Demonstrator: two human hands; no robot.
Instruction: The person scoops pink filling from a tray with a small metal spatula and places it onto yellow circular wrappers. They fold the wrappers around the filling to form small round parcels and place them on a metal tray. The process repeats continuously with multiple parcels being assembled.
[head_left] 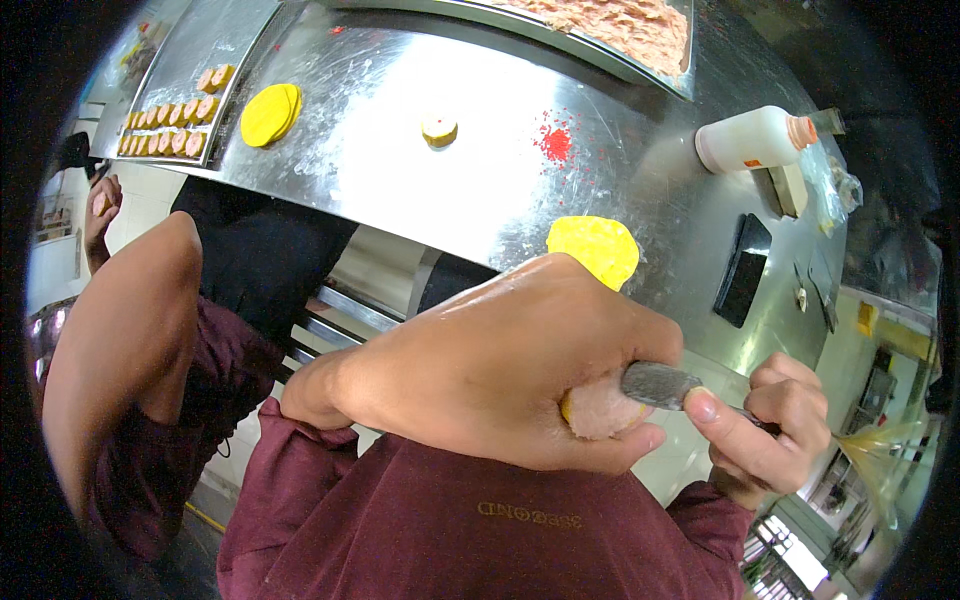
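My left hand (500, 360) is curled around a dumpling (602, 408) with a thin yellow wrapper and pale pink meat filling showing at its open top. In my right hand (765, 425) is a small spatula (660, 385), its flat grey blade pressed against the filling. The thumb of that hand lies along the spatula's handle. Just beyond my left hand, a stack of round yellow wrappers (593, 248) lies on the steel table (370, 130). Farther off, a single dumpling (438, 131) stands upright near a scatter of red bits (555, 145).
A metal tray with rows of dumplings (175, 125) stands far left, beside more yellow wrappers (270, 115). Meat filling (620, 30) fills a pan at the back. A white bottle (750, 140) and black phone (742, 270) lie right. A co-worker's hand (103, 205) holds a dumpling at left.
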